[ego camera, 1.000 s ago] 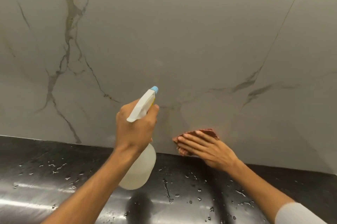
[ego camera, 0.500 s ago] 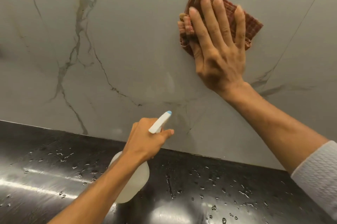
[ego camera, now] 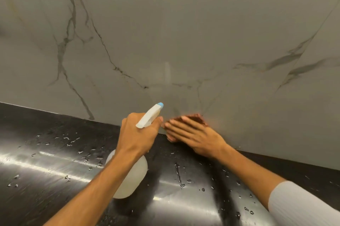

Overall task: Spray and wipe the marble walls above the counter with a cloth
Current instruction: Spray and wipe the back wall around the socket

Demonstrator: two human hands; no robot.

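Observation:
The grey marble wall [ego camera: 184, 32] with dark veins fills the upper view. My left hand [ego camera: 138, 133] grips a white spray bottle [ego camera: 131, 179] by its neck, blue-tipped nozzle aimed at the wall's base. Beside it on the right, my right hand [ego camera: 195, 135] lies flat with spread fingers, pressing a reddish-brown checked cloth [ego camera: 196, 118] against the wall just above the counter joint. The cloth is mostly hidden under my fingers and blurred by motion.
A glossy black counter [ego camera: 46, 170] runs below the wall, dotted with water droplets and bright light reflections. A vertical panel seam [ego camera: 323, 17] crosses the wall at the upper right. A faint wet streak [ego camera: 167, 73] marks the wall above my hands.
My right hand swept the cloth from high on the wall down to the base by the counter. My left hand with the bottle rose slightly and shifted right.

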